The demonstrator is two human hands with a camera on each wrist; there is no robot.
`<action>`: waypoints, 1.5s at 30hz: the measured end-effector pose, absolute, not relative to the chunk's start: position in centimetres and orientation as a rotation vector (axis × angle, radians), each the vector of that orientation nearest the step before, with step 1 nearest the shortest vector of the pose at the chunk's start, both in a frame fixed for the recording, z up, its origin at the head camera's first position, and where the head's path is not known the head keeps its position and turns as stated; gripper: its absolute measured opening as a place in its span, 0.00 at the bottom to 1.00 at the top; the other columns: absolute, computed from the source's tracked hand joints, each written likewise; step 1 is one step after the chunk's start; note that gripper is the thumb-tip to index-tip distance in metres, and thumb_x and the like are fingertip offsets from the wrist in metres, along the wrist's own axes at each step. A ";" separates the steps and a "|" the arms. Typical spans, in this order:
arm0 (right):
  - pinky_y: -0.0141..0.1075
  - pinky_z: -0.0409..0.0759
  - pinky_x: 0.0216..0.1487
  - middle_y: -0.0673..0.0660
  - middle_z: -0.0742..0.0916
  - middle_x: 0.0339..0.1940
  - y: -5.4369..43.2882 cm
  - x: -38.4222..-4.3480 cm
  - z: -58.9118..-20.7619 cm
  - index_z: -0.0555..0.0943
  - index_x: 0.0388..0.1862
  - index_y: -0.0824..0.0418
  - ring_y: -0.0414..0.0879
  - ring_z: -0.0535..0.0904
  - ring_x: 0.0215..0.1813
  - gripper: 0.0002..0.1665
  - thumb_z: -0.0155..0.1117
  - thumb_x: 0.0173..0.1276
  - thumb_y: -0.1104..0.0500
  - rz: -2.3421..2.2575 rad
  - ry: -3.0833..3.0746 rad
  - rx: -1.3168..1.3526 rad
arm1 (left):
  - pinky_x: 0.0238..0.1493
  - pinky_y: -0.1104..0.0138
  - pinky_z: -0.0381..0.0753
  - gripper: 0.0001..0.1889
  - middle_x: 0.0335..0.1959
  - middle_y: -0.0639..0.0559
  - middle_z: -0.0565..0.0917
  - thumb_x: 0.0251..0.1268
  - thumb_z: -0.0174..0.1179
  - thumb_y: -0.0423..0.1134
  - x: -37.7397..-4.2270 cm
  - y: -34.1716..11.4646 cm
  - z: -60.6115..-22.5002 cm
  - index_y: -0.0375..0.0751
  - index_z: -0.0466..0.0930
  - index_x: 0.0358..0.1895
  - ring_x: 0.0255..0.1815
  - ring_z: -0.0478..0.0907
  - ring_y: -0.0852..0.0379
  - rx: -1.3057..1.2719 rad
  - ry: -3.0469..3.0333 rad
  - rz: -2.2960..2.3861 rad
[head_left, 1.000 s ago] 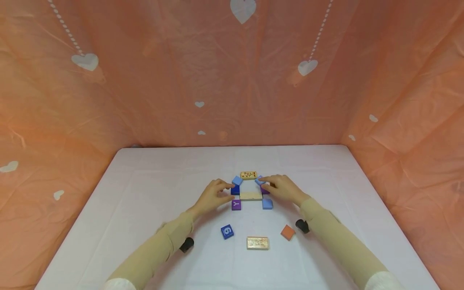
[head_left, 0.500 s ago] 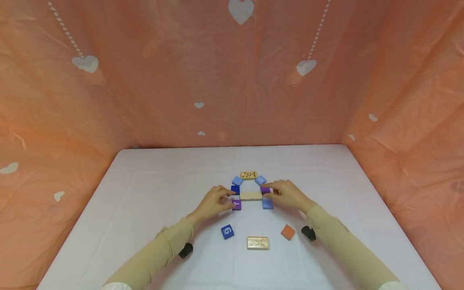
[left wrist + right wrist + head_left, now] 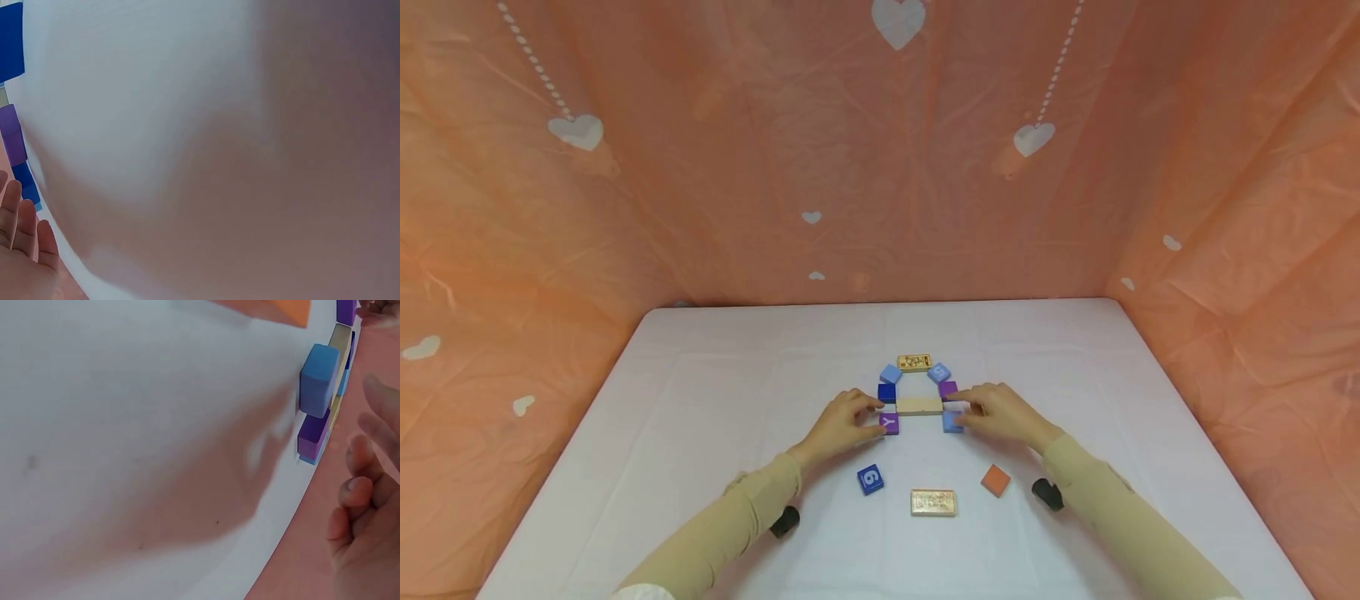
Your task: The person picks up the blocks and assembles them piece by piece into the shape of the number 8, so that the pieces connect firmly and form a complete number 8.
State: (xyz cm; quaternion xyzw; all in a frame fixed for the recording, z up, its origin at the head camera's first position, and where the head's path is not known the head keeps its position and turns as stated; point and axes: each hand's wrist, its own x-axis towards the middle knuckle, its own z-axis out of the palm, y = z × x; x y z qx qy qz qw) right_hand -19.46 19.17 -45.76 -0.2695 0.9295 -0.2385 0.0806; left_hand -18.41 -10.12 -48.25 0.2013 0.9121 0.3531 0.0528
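In the head view, my left hand [image 3: 842, 424] is just left of a purple tile marked Y [image 3: 889, 423], its thumb tip overlapping that tile's left edge. A dark blue tile [image 3: 887, 392] lies just beyond. My right hand [image 3: 1004, 414] hovers on the other side, fingertips overlapping a purple tile [image 3: 948, 390] and a light blue tile [image 3: 952, 422]. Between the hands lies a pale wooden block [image 3: 919, 406]. In the right wrist view, the right fingers [image 3: 355, 490] are loosely bent, apart from the light blue tile [image 3: 320, 381]. The left fingers [image 3: 25, 228] appear extended in the left wrist view.
Farther back, a gold-patterned block [image 3: 914, 362] sits between two light blue tiles [image 3: 891, 374]. Nearer lie a blue tile marked 6 [image 3: 870, 479], another gold-patterned block [image 3: 933, 502] and an orange tile [image 3: 996, 481]. A white-covered table [image 3: 715, 367] meets an orange curtain [image 3: 745, 150] behind.
My right hand has come nearer and slightly right, from the back light blue and purple tiles to the front light blue one. My left hand has shifted slightly nearer, beside the Y tile.
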 end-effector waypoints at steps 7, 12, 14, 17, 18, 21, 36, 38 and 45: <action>0.28 0.65 0.32 0.44 0.75 0.23 19.9 -18.9 -45.9 0.79 0.55 0.55 0.37 0.66 0.29 0.23 0.65 0.60 0.52 -0.726 2.764 -0.825 | 0.39 0.69 0.66 0.18 0.37 0.53 0.79 0.52 0.67 0.44 -18.4 -10.2 -48.6 0.43 0.81 0.47 0.37 0.67 0.60 0.632 2.782 1.083; 0.28 0.65 0.33 0.44 0.74 0.23 20.3 -18.5 -46.1 0.78 0.58 0.53 0.37 0.66 0.30 0.24 0.64 0.62 0.50 -0.724 2.738 -0.809 | 0.40 0.69 0.67 0.18 0.38 0.53 0.79 0.52 0.67 0.44 -18.4 -10.3 -48.7 0.43 0.81 0.47 0.37 0.67 0.60 0.623 2.779 1.102; 0.28 0.66 0.33 0.44 0.75 0.24 20.6 -18.3 -46.1 0.78 0.57 0.53 0.37 0.66 0.31 0.24 0.64 0.62 0.51 -0.739 2.721 -0.806 | 0.40 0.69 0.67 0.18 0.38 0.53 0.79 0.52 0.67 0.44 -18.3 -10.2 -48.8 0.43 0.81 0.47 0.37 0.68 0.61 0.618 2.780 1.109; 0.28 0.66 0.33 0.44 0.75 0.25 21.1 -17.8 -45.9 0.79 0.56 0.54 0.37 0.67 0.31 0.23 0.65 0.60 0.52 -0.784 2.681 -0.789 | 0.39 0.69 0.67 0.18 0.37 0.53 0.79 0.53 0.67 0.44 -18.3 -10.2 -48.8 0.43 0.81 0.47 0.36 0.67 0.60 0.607 2.772 1.121; 0.28 0.66 0.33 0.44 0.75 0.25 21.2 -17.7 -45.9 0.79 0.55 0.54 0.37 0.67 0.31 0.23 0.65 0.60 0.52 -0.792 2.673 -0.782 | 0.39 0.69 0.67 0.18 0.37 0.53 0.79 0.53 0.67 0.44 -18.3 -10.2 -48.8 0.42 0.81 0.47 0.36 0.67 0.60 0.602 2.770 1.124; 0.27 0.65 0.32 0.44 0.73 0.23 21.8 -17.3 -45.8 0.81 0.51 0.55 0.35 0.66 0.29 0.20 0.67 0.59 0.53 -0.822 2.651 -0.787 | 0.39 0.69 0.67 0.19 0.37 0.53 0.79 0.53 0.67 0.44 -18.3 -10.2 -48.9 0.42 0.80 0.48 0.36 0.68 0.60 0.590 2.762 1.126; 0.29 0.63 0.32 0.45 0.74 0.24 23.9 -15.7 -45.2 0.82 0.44 0.53 0.33 0.65 0.29 0.18 0.70 0.53 0.54 -0.832 2.491 -0.820 | 0.39 0.68 0.68 0.18 0.37 0.53 0.78 0.54 0.66 0.44 -18.3 -10.1 -48.8 0.42 0.80 0.48 0.36 0.68 0.59 0.554 2.760 1.104; 0.29 0.63 0.32 0.45 0.75 0.25 24.0 -15.6 -45.1 0.82 0.44 0.53 0.33 0.66 0.29 0.17 0.70 0.53 0.55 -0.831 2.472 -0.825 | 0.40 0.68 0.68 0.18 0.37 0.53 0.78 0.54 0.65 0.44 -18.3 -10.1 -48.8 0.42 0.80 0.48 0.36 0.68 0.59 0.552 2.758 1.099; 0.28 0.65 0.33 0.44 0.75 0.25 24.4 -15.1 -45.6 0.82 0.42 0.52 0.33 0.67 0.30 0.15 0.67 0.53 0.61 -0.816 2.452 -0.853 | 0.41 0.67 0.69 0.18 0.38 0.52 0.79 0.55 0.65 0.45 -18.3 -10.1 -48.7 0.43 0.80 0.48 0.37 0.69 0.59 0.551 2.761 1.074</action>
